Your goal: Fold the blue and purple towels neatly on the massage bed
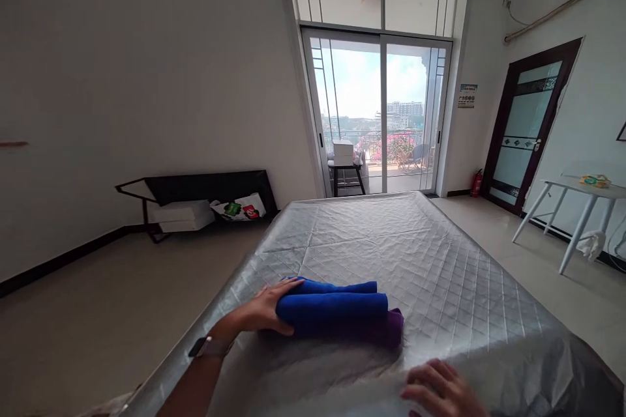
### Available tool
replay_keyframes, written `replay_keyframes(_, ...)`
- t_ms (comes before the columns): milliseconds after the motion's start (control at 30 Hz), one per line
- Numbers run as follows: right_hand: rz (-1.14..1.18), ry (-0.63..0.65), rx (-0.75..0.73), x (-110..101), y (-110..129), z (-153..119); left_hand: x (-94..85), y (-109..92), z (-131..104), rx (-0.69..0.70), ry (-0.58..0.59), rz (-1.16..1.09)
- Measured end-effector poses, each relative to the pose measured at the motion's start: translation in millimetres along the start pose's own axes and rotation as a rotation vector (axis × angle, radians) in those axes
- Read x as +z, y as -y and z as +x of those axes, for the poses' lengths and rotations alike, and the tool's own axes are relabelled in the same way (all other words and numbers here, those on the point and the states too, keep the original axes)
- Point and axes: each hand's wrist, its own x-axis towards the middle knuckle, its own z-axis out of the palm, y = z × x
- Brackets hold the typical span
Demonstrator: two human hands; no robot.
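Note:
A rolled blue towel (337,305) lies crosswise on the silver quilted cover (362,228). Another blue roll (337,287) shows just behind it. Purple cloth (395,327) sticks out below its right end. My left hand (267,306) is wrapped round the left end of the blue towel, thumb at the near side and fingers over the top. A dark band with a watch is on that wrist. My right hand (443,391) is low over the cover, right of the rolls and apart from them. Its fingers are loosely bent and apart, with nothing visible in them.
Against the left wall a black frame (215,186) holds white boxes (180,215) and a printed bag (239,207). Glass sliding doors (384,111) stand beyond the cover's far edge. To the right are a white table (587,190), a fire extinguisher (476,182) and a dark-framed door (531,133).

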Motion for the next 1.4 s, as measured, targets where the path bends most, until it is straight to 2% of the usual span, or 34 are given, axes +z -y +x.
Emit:
replay_keyframes(67,0.019,0.116,0.071,-9,-2,30,7.4,10,0,0.032,-0.026,-0.075)
replay_keyframes(133,0.032,0.238,0.145,-8,-8,68,15.7,11,0,0.046,-0.076,-0.148)
replay_keyframes(267,0.044,0.545,0.289,18,-27,144,26.6,7,-6,0.053,-0.222,-0.259)
replay_keyframes(333,0.077,0.669,0.315,33,-39,169,29.0,7,-9,0.04,-0.275,-0.276)
replay_keyframes(400,0.122,0.729,0.311,43,-49,183,29.8,7,-11,0.032,-0.312,-0.276)
replay_keyframes(500,0.11,0.689,0.326,51,-60,184,29.9,8,-8,0.034,-0.359,-0.26)
replay_keyframes(600,-0.026,0.506,0.357,56,-66,173,29.3,6,-1,-0.008,-0.415,-0.218)
replay_keyframes(700,-0.138,0.363,0.291,61,-73,162,28.0,7,7,-0.075,-0.454,-0.184)
replay_keyframes(833,-0.158,0.424,0.146,65,-88,170,25.2,11,10,-0.041,-0.381,-0.231)
replay_keyframes(933,-0.132,0.542,0.121,68,-97,192,23.6,15,5,-0.008,-0.322,-0.29)
replay_keyframes(1033,-0.05,0.614,0.104,75,-101,211,23.0,18,2,-0.022,-0.322,-0.334)
replay_keyframes(1133,-0.037,0.584,0.152,84,-104,222,23.1,26,3,-0.145,-0.453,-0.328)
replay_keyframes(1233,-0.058,0.54,0.23,96,-111,235,23.5,41,7,-0.308,-0.691,-0.3)
replay_keyframes(1333,-0.089,0.506,0.293,113,-126,259,24.8,54,8,-0.4,-0.889,-0.288)
replay_keyframes(1400,-0.124,0.493,0.325,127,-138,281,26.9,58,8,-0.424,-0.944,-0.261)
